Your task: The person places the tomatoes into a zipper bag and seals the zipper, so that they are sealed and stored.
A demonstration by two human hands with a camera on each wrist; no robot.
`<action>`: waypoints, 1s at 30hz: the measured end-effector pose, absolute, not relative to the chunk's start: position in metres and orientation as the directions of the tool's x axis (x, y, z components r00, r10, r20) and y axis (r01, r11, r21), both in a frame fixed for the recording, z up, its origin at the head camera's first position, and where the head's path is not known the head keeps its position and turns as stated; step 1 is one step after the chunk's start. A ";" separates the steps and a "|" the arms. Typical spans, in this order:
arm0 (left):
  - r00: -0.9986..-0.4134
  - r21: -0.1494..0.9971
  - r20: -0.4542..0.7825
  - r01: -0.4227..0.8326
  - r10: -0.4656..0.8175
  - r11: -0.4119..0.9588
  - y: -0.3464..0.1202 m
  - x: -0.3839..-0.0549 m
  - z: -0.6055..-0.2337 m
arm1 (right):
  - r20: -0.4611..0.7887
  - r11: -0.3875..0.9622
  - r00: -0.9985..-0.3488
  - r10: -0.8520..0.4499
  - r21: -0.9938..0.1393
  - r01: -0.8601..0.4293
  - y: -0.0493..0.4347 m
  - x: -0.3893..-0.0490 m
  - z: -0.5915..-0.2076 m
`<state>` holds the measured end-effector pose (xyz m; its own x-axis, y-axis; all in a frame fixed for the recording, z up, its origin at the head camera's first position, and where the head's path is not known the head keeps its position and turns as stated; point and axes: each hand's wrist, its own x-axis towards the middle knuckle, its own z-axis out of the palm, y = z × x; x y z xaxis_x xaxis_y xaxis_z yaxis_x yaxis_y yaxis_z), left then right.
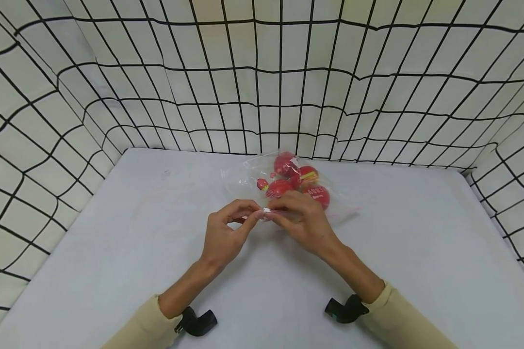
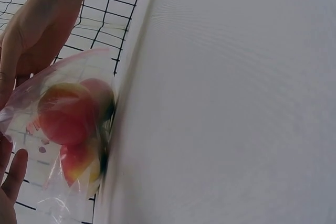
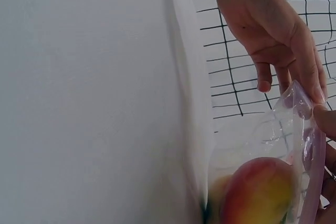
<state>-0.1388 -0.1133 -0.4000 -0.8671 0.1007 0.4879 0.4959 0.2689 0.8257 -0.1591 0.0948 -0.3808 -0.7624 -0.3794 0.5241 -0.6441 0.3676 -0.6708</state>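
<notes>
A clear zip bag (image 1: 253,169) with a pink seal strip (image 3: 313,177) lies on the white table. Inside are several red, partly yellow, round fruit-like things (image 2: 68,114), some with white print. At the bag's near edge my left hand (image 1: 224,232) pinches the seal strip between thumb and fingers. My right hand (image 1: 307,223) pinches the same edge just beside it, and both hands' fingertips nearly meet. In the right wrist view the left thumb and forefinger hold one corner of the bag, with the other fingers loosely bent.
A black wire grid (image 1: 268,87) with white behind it stands along the back and both sides of the white table (image 1: 135,218). The bag's far end is close to the back grid. Black curved devices (image 1: 196,322) sit at both sleeve cuffs.
</notes>
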 end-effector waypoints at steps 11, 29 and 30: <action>-0.844 0.800 0.529 0.531 0.091 0.280 -0.114 -0.137 -0.400 | 0.505 0.338 -0.779 -0.373 -0.708 -0.620 0.095 -0.155 -0.380; -0.853 0.800 0.516 0.512 0.077 0.314 -0.115 -0.137 -0.404 | 0.460 0.383 -0.823 -0.333 -0.732 -0.564 0.104 -0.150 -0.385; -0.855 0.802 0.513 0.509 0.076 0.312 -0.116 -0.137 -0.404 | 0.459 0.381 -0.823 -0.333 -0.733 -0.563 0.105 -0.150 -0.385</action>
